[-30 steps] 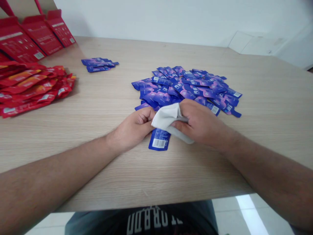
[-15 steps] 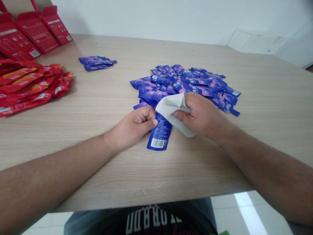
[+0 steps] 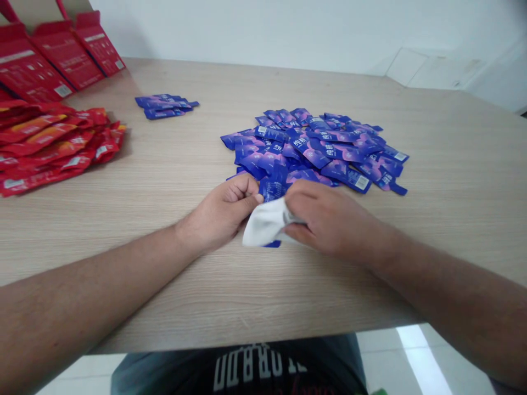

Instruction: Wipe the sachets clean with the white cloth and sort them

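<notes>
Between thumb and curled fingers, my left hand (image 3: 226, 211) pinches the left edge of a blue sachet (image 3: 272, 190), its printed back facing up. My right hand (image 3: 329, 219) grips a folded white cloth (image 3: 265, 222), which lies across the sachet's lower part and covers most of it. Only the sachet's upper part and a bit of its bottom end show. Just beyond both hands spreads a heap of blue and purple sachets (image 3: 313, 142), some face up and some showing barcodes.
A small stack of similar blue sachets (image 3: 164, 104) lies at the back left. Piled red packets (image 3: 53, 145) sit at the left edge, with red boxes (image 3: 66, 52) standing behind them. The wooden table (image 3: 173, 307) ends near my lap; a white wall rises behind.
My right hand has drawn the white cloth down and slightly left along the sachet, from its upper end to its lower part. My left hand keeps its pinch in nearly the same place.
</notes>
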### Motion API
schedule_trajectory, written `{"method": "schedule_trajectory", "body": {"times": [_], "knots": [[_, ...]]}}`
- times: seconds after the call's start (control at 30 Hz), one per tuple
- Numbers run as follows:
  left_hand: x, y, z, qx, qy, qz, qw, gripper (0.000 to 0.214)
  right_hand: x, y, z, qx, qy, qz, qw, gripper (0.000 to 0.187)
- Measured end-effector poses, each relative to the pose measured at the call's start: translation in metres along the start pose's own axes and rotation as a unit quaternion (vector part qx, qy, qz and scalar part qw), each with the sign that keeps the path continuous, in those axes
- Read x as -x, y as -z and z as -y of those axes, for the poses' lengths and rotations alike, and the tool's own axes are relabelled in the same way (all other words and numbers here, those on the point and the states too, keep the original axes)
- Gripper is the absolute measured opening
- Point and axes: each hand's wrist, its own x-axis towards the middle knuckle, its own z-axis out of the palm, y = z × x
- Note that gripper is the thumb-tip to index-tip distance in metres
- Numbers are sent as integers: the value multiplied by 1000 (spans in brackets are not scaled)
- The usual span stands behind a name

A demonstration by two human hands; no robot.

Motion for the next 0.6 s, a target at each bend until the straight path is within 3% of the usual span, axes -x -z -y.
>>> {"method": "schedule_trajectory", "body": {"times": [0.1, 0.27, 0.43, 0.6], "knots": [[1, -1, 0, 9, -2, -9, 1000, 23, 1, 0, 8, 9, 62, 29, 998, 7], [1, -2, -1, 19, 6, -17, 1000, 24, 0, 0, 3, 21, -42, -43, 998, 13], [0, -1, 0, 29, -1, -15, 999, 23, 1, -2, 6, 12, 50, 41, 998, 8], [0, -1, 1, 47, 11, -25, 999, 23, 0, 1, -1, 29, -49, -24, 998, 15]]}}
